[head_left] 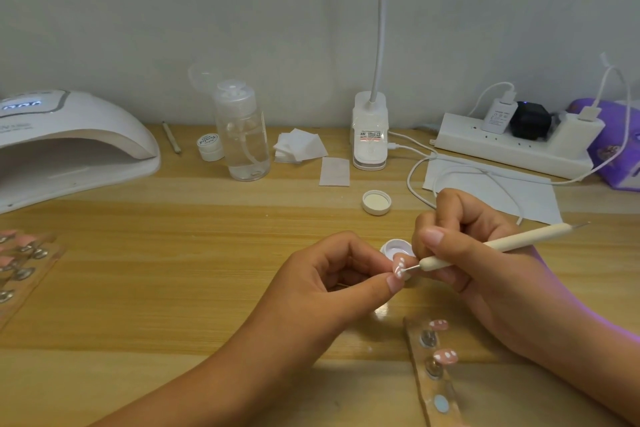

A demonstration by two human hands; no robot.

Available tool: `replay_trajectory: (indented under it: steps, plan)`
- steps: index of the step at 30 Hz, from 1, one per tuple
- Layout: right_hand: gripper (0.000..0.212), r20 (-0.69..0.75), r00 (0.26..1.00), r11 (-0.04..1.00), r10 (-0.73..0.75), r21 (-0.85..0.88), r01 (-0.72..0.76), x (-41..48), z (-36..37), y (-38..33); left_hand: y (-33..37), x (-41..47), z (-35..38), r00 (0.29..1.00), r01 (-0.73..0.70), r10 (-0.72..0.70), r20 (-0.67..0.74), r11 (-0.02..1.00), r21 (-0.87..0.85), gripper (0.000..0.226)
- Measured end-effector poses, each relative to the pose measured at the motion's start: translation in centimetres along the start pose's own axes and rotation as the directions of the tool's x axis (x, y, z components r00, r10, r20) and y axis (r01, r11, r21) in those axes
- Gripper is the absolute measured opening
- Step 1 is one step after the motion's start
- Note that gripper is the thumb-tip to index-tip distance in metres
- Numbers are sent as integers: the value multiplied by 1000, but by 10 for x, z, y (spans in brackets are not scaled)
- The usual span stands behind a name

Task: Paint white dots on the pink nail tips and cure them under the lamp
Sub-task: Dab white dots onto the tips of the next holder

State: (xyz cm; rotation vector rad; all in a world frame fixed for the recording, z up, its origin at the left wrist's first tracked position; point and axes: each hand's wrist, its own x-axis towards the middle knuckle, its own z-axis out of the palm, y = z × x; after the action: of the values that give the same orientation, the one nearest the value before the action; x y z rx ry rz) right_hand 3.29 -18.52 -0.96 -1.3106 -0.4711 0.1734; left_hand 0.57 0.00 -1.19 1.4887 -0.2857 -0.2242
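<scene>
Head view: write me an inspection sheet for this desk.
Surface: wooden desk.
Job's things: pink nail tip with white dots at the pen's point; open paint pot behind it; two dotted tips on a strip; curing lamp at far left.
Clutter: bottle, pads, loose lid, small jar.
Hands: left hand pinches the nail tip; right hand grips the pen.
Cables: white cable loops near the power strip.
Surroundings: plain wall, clip lamp.

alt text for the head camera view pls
A left hand pinches a pink nail tip while the right hand adds white dots to it with a dotting pen, over a wooden desk. A white curing lamp sits far left.
</scene>
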Motion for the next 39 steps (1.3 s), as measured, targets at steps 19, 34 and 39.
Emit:
replay_trajectory:
  steps: [19, 34, 39]
  plan:
    - [26, -111, 990, 969, 89, 241, -60, 5, 0, -10, 4, -9, 3, 987, -145, 150, -58, 987, 70, 10]
    - [32, -228, 969, 978, 99, 201, -52, 13, -11, -7, 0, -26, 11, 866, -495, 376, 329, 557, 667, 15]
    - [24, -326, 945, 1000, 12, -19, -19, 11, -10, -3, -9, -25, 14, 875, -484, 336, 349, 560, 672, 12]
